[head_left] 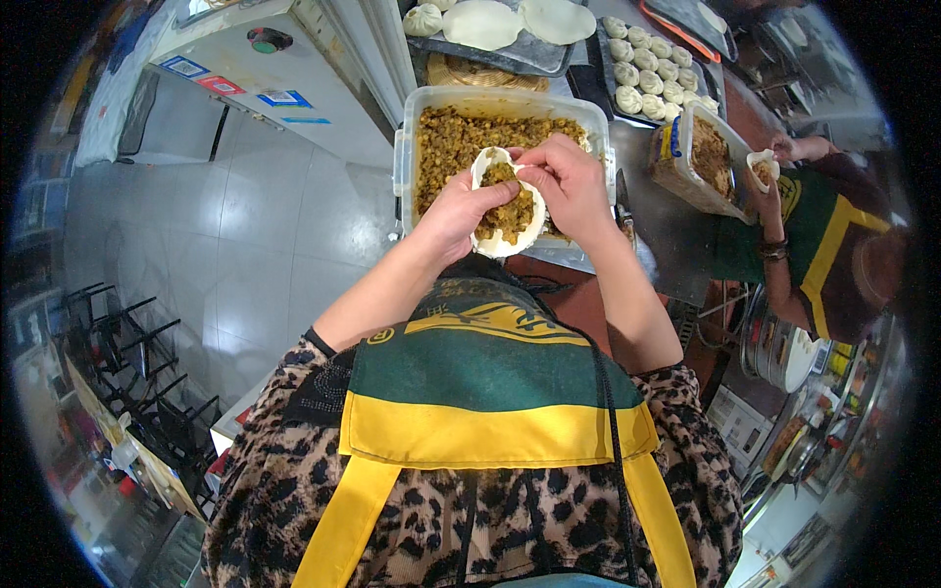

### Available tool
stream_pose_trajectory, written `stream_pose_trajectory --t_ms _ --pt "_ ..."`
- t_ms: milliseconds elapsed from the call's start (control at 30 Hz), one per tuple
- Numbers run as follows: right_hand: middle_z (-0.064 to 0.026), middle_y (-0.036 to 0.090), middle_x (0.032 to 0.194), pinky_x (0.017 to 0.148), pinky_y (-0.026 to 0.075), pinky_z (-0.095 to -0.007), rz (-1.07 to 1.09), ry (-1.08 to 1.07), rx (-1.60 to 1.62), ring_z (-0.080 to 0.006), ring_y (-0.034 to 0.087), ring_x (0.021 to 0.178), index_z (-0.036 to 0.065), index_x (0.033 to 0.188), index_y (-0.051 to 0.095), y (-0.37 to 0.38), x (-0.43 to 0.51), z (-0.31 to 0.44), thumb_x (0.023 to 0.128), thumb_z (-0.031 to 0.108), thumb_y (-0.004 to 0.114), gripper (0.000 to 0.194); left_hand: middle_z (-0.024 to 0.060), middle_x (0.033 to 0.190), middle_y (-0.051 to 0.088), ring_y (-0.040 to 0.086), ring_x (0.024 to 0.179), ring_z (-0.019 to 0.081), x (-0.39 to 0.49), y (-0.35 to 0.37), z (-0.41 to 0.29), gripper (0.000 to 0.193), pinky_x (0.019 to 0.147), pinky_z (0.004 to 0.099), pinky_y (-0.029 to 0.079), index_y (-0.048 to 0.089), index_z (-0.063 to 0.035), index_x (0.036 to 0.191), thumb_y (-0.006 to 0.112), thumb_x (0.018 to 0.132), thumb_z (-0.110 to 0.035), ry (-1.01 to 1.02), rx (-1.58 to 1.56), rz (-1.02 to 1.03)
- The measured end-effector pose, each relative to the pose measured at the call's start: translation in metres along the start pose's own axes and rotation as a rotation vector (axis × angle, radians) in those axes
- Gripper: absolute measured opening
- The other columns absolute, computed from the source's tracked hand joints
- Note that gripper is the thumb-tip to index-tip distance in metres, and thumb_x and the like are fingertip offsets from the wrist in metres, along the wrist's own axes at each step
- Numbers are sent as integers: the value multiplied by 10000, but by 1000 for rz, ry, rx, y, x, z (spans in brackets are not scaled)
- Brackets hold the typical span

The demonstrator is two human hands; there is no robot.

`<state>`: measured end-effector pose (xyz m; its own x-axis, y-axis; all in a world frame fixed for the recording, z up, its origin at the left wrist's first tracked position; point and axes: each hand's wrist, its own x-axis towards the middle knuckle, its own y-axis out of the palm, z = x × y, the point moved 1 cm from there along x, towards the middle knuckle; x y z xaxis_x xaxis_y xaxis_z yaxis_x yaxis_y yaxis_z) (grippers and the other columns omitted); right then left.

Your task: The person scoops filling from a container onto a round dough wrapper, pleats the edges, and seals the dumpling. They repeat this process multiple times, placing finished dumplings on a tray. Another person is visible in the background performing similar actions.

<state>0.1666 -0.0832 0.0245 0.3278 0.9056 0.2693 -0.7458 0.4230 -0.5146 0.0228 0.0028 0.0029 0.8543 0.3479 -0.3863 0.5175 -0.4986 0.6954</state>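
Note:
A round dough wrapper (509, 248) lies cupped in my left hand (457, 213), whose thumb presses on the chopped brownish-green filling (512, 220) heaped in it. My right hand (570, 182) pinches the wrapper's upper right rim between thumb and fingers. Both hands are above the near part of a clear plastic tub (399, 162), which holds a large amount of similar chopped filling (459, 132). The underside of the wrapper is hidden by my left hand.
Beyond the tub, a dark tray (507, 62) carries flat wrappers (481, 24) and pleated buns (423, 20). Another tray holds several rows of buns (648, 81). At right, a co-worker's hand (764, 195) holds a filled wrapper beside a second filling tub (698, 162). A knife (623, 202) lies right of my tub.

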Motion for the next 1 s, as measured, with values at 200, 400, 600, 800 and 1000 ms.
stream_pose_trajectory --t_ms 200,400,600,800,1000 --pt "7 592 822 704 457 -205 125 348 418 -58 537 764 -29 1034 613 -5 4 0 883 19 647 162 79 1055 656 676 891 176 -3 -2 -4 350 752 353 595 538 -32 1225 638 893 -81 -64 151 35" --pt "-57 592 778 613 465 -292 93 34 23 -166 579 683 22 892 652 -5 -1 5 843 82 698 91 106 1093 641 658 957 192 -8 -6 -3 368 837 351 555 519 13 1260 561 915 -109 -133 -27 30" --pt "-60 585 792 611 434 -251 209 170 340 -136 563 699 14 911 641 -9 6 15 841 76 703 113 133 1094 645 677 936 230 -16 -4 -11 363 805 376 576 503 14 1251 529 911 -111 -180 15 37" --pt "-86 577 768 604 448 -318 242 120 202 -225 575 676 28 862 642 -2 5 10 809 103 712 116 143 1066 651 685 909 232 -15 -16 -7 345 786 375 582 507 12 1227 512 899 -95 -270 -14 62" --pt "-72 561 794 671 465 -348 161 -98 -16 -246 566 744 90 828 619 0 -2 14 814 131 705 96 140 1088 648 661 979 272 -14 -32 -3 368 893 446 544 547 -20 1172 585 818 -113 -379 -55 16"
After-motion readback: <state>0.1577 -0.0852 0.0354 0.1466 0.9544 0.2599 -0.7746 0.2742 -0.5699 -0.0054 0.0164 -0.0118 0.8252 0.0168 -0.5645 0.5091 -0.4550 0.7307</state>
